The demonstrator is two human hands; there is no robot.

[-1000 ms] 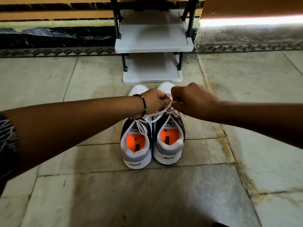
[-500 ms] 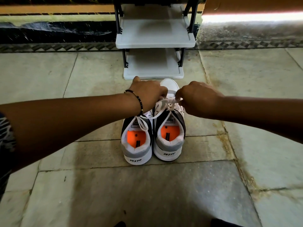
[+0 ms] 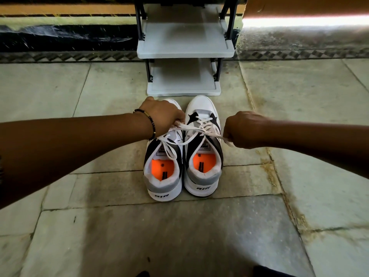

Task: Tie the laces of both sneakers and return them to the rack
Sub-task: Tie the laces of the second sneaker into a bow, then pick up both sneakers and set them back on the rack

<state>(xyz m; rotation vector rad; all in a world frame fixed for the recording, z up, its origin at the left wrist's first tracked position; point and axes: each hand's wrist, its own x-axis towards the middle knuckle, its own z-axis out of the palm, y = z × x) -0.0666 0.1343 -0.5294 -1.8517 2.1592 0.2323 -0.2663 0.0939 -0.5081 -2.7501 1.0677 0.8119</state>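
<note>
Two white, grey and black sneakers with orange insoles stand side by side on the floor, heels toward me. The right sneaker (image 3: pixel 203 172) has its white laces (image 3: pixel 196 127) stretched taut to both sides. My left hand (image 3: pixel 161 117), above the left sneaker (image 3: pixel 162 182), is shut on one lace end. My right hand (image 3: pixel 242 129), to the right of the right sneaker, is shut on the other end. The left sneaker's laces lie loose over its tongue, partly under my left wrist.
A small grey shoe rack (image 3: pixel 184 92) with two bare shelves stands just beyond the sneakers' toes, against a dark wall base. Stone floor tiles (image 3: pixel 169 236) spread all around. Bright light falls along the wall at the upper right.
My hands have moved apart, left and right, drawing the right sneaker's laces tight. One second ago they were close together over its tongue.
</note>
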